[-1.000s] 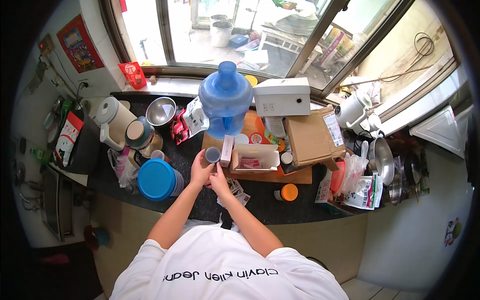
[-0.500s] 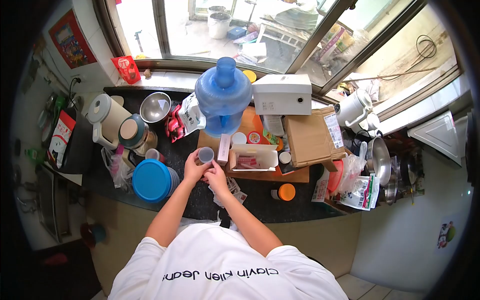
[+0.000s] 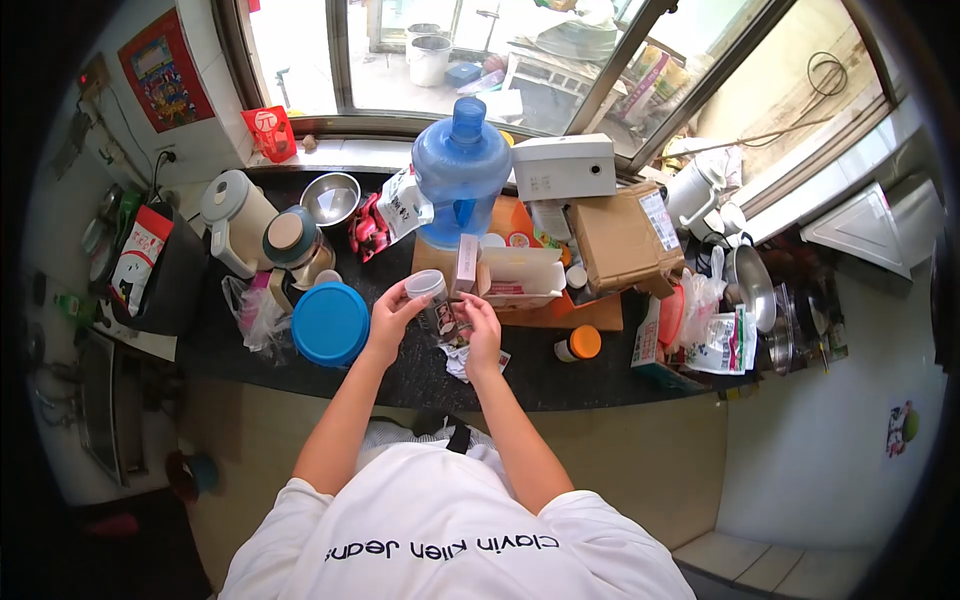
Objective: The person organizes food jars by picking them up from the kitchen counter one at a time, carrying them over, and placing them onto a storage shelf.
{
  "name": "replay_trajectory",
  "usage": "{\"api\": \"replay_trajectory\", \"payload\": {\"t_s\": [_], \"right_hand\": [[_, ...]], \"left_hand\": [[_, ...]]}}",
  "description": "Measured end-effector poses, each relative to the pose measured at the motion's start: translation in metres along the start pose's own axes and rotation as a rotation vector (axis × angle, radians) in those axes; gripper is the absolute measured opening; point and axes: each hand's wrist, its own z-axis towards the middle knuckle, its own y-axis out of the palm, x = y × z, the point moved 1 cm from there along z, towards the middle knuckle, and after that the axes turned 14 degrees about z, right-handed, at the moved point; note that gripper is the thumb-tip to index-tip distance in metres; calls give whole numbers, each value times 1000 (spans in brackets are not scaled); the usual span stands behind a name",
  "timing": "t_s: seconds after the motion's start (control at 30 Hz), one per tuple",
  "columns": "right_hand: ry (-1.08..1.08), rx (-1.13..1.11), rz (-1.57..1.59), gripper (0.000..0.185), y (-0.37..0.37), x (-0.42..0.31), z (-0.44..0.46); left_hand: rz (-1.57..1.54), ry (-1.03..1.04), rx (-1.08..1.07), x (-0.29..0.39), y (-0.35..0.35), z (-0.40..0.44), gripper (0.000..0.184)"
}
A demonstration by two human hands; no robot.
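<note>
My left hand [image 3: 392,318] is closed around the upper part of a clear plastic jar [image 3: 427,284]. The jar has no lid on it and tilts, its pale round rim facing up towards me and its printed side running down to the right. Close beside its lower part is my right hand [image 3: 481,328], fingers half curled and apart; I see nothing held in it. Whether its fingertips touch the jar is unclear. Below the hands, crumpled printed papers [image 3: 458,362] lie on the dark counter. A narrow pinkish-white box [image 3: 466,262] stands just behind the jar.
An open white box [image 3: 530,290] with packets sits on a wooden board. Right of it is an orange-lidded jar [image 3: 584,342]; left of my hands, a blue-lidded tub [image 3: 330,323]. A big blue water bottle [image 3: 462,165] and a cardboard box [image 3: 622,240] stand behind.
My right hand has moved away from the jar's rim to the right, and its fingers have come apart. My left hand has tilted the jar. The view has shifted slightly.
</note>
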Motion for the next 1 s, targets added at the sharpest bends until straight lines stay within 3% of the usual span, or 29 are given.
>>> {"api": "replay_trajectory", "payload": {"t_s": [0.13, 0.27, 0.3, 0.4, 0.53, 0.63, 0.83, 1.0], "right_hand": [[92, -127, 237, 23, 2, 11, -37], [182, -153, 346, 25, 18, 32, -93], [192, -202, 295, 26, 21, 36, -110], [243, -258, 255, 36, 30, 51, -154], [301, -284, 272, 48, 32, 73, -204], [306, -297, 268, 58, 26, 94, -241], [182, -162, 294, 57, 19, 116, -302], [78, 30, 210, 56, 3, 124, -336]], "left_hand": [[-258, -33, -159, 18, -5, -36, 42], [-430, -197, -161, 10, -24, -66, 47], [-435, -160, -105, 24, -21, -80, 53], [-455, -143, -216, 12, -37, -100, 57], [-279, -266, -214, 5, -56, -146, 47], [-79, -228, -204, -4, -64, -180, 43], [-122, -296, -432, -23, -67, -235, 54], [-99, -252, -520, -27, -51, -269, 52]]}}
